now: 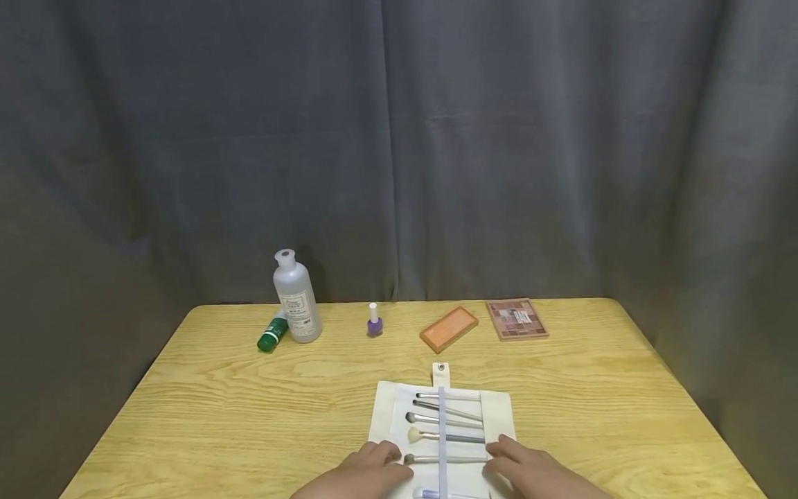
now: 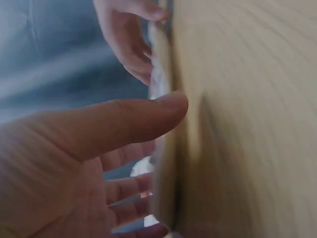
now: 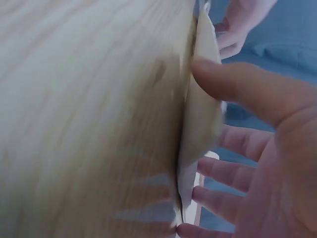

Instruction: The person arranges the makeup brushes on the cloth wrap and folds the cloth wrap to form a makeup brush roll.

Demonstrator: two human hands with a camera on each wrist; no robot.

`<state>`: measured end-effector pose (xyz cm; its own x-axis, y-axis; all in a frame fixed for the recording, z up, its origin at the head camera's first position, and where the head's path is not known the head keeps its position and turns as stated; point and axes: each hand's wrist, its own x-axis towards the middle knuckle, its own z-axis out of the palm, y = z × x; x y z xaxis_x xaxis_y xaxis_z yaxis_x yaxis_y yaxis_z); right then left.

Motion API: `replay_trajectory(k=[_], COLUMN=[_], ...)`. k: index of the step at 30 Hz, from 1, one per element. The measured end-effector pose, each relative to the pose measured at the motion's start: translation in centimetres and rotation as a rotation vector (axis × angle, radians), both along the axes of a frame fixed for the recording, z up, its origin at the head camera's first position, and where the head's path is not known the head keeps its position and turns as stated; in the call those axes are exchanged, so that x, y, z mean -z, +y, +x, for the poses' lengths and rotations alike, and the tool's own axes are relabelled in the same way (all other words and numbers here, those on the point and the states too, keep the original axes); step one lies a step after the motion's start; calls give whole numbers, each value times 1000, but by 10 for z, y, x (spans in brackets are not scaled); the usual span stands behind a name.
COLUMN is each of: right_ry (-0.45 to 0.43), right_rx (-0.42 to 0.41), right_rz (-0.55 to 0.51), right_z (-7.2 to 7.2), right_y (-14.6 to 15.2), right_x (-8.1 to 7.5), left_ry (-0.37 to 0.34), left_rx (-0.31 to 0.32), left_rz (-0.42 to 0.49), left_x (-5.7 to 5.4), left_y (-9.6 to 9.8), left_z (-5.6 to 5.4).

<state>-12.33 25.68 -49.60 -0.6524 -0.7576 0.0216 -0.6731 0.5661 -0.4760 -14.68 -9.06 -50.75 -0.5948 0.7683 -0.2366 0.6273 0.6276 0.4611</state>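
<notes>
A white fabric brush roll (image 1: 497, 412) lies unfolded near the table's front edge, its snap tab pointing away from me. Several makeup brushes (image 1: 461, 439) lie crosswise in it, under a pale lilac band (image 1: 442, 423). At the roll's left side, my left hand (image 1: 364, 473) rests with its fingertips over the border; its thumb (image 2: 148, 116) reaches straight to the edge in the left wrist view. My right hand (image 1: 530, 471) touches the right flap, fingers spread. In the right wrist view that flap (image 3: 200, 114) bulges a little off the wood beside the thumb.
Along the back of the wooden table (image 1: 218, 409) stand a clear labelled bottle (image 1: 298, 305) and a purple nail polish bottle (image 1: 375, 326). A green tube (image 1: 273, 334) lies by the clear bottle. An orange-brown case (image 1: 449, 329) and an eyeshadow palette (image 1: 517, 320) lie farther right. Grey curtains (image 1: 399, 152) surround the table.
</notes>
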Motion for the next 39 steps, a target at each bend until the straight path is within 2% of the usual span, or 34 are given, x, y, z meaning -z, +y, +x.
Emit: replay_trajectory(k=[1,5,8,12,15,20,24,27,29,34,36,39], right_ry=[0,-94,-204,-304,-297,-196,-195,-210,-206,-112,-100,-132], right_rx=[13,119,191,242,294,376,408,404,394,354,344,314], right_rz=[9,29,-19,-92,-122,-160,-181,-202,-200,-137,-105,-64], right_z=[0,5,7,2,-2,-10,-18,-24,-26,-26,-26,-25], right_y=[1,3,4,6,8,8,6,3,2,3,3,5], right_x=[0,-9,-22,-34,-34,-32,-31,-29,-26,-20,-21,-25], left_ry=[8,23,30,5,12,109,154,197,230,269,291,325], left_rx=[-32,-102,-111,-184,-228,-256,-300,-315,-322,-321,-297,-239], left_rz=[-11,-39,-44,-16,51,145,121,85,68,29,22,-3], left_x=[-12,-34,-41,-51,-57,-53,-48,-44,-42,-40,-41,-43], left_y=[-1,-5,-5,-3,-3,0,6,12,15,19,20,20], left_z=[5,12,10,7,4,-8,-21,-26,-27,-26,-25,-22])
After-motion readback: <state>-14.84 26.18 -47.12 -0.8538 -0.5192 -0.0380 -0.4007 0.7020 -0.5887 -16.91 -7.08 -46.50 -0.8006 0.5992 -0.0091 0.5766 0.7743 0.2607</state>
